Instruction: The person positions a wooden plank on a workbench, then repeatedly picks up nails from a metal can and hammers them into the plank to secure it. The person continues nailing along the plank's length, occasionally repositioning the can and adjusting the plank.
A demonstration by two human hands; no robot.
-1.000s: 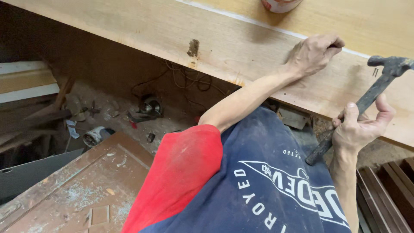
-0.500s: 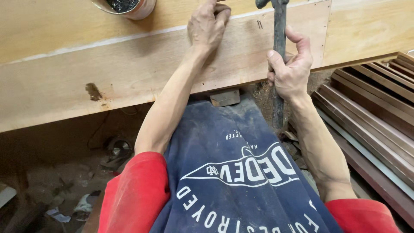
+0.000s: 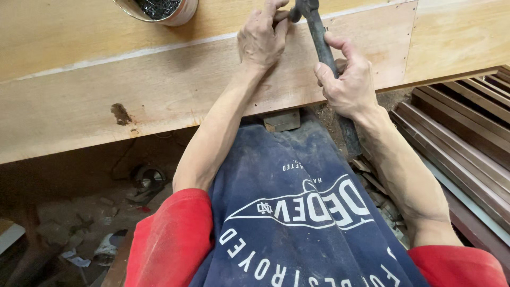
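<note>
Left hand [image 3: 261, 40] pinched on wooden board [image 3: 159, 90] beside hammer [image 3: 319, 32], likely steadying a nail; right hand [image 3: 348, 82] fingers wrapped around handle mid-length for short taps.

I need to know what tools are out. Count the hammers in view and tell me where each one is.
1. The hammer is gripped in the right hand, its head up at the wooden board beside the left hand. Others may lie outside the frame.
</note>
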